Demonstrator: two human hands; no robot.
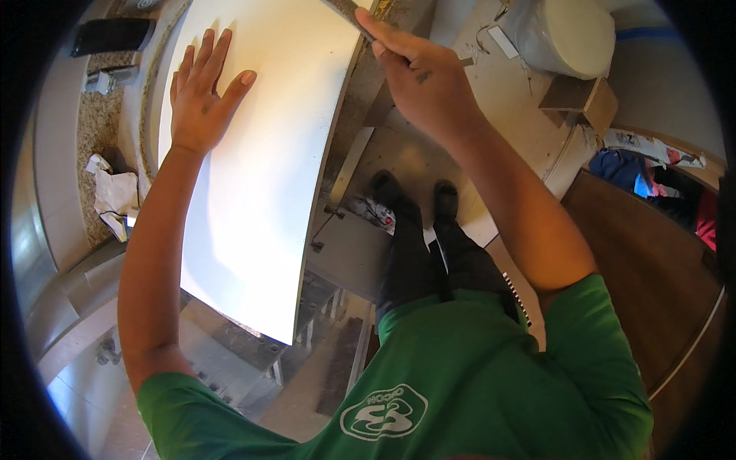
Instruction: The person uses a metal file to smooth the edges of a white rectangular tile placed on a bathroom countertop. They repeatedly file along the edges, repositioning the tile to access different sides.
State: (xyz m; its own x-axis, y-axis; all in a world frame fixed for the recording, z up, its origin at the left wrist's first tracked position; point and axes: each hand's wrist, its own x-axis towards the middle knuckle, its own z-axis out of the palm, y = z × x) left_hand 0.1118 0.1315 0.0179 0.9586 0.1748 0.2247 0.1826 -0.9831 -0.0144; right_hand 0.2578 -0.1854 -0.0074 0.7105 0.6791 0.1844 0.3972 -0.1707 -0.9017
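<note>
A large white board (253, 207) lies at a slant in front of me, its far end running out of the top of the view. My left hand (203, 103) rests flat on its upper left part, fingers spread and thumb out to the side. Beyond the board's right long edge, my right hand (422, 73) is closed around a narrow dark grey bar (349, 14) that looks like a file. The bar crosses the board's edge near the top, and its far end is cut off. My palm hides much of the grip.
A granite counter (100, 142) on the left bears a tap (111, 79), a black object (113, 37) and a crumpled white bag (115, 188). At right are a white toilet (567, 38), a small wooden stool (580, 103), a brown panel (644, 268) and clothes (621, 169).
</note>
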